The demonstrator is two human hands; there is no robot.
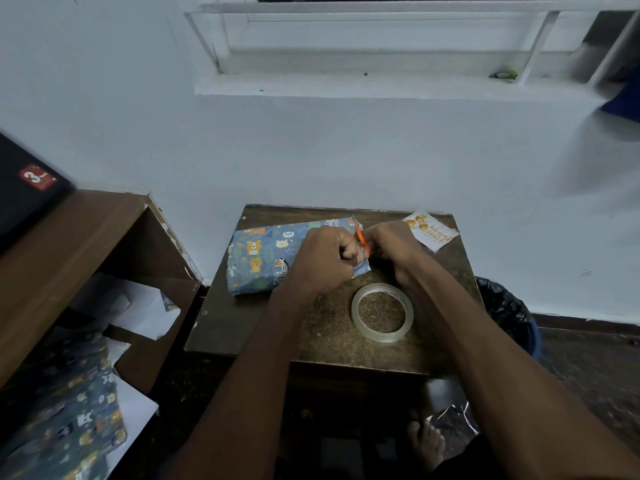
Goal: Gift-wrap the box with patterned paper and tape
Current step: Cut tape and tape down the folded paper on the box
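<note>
The wrapped box [266, 259] lies at the table's [332, 337] back-left. Over its right end, the curled right hand [391, 242] grips orange scissors [362, 241]; the curled left hand [327, 259] apparently pinches tape. A misjudged snip could nick the paper.

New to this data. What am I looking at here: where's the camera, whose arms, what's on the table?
There is no robot. A person wears one wide-angle camera on the head, looking down at their own arms. On the small wooden table lies the box wrapped in animal-print paper, a roll of clear tape nearer the person, and a greeting card at the far right corner. The left hand and right hand meet at the box's right end, around orange-handled scissors. What the left fingers pinch is hidden.
</note>
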